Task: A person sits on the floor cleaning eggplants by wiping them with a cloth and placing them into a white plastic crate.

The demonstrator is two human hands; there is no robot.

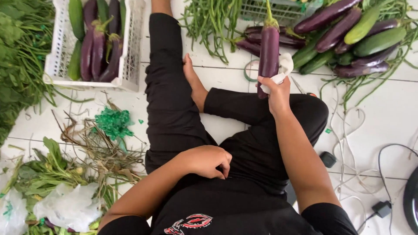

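Here, the fingers of the right hand (277,89) are clamped around the lower end of one purple eggplant (269,50) and a white cloth (282,69), holding the eggplant upright above the right knee. The left hand (209,161) rests on the lap, fingers curled into a loose fist; whether it holds anything cannot be told. Far left, a white plastic crate (130,65) holds about five eggplants and three cucumbers. Far right, a loose pile (348,39) of roughly ten eggplants and five cucumbers lies on the tiled floor (383,117), with long beans (209,26) beside it. Near left lie leafy greens (43,174), a green netting clump (114,122) and plastic bags (69,206). Near right, white cords (348,139) trail.
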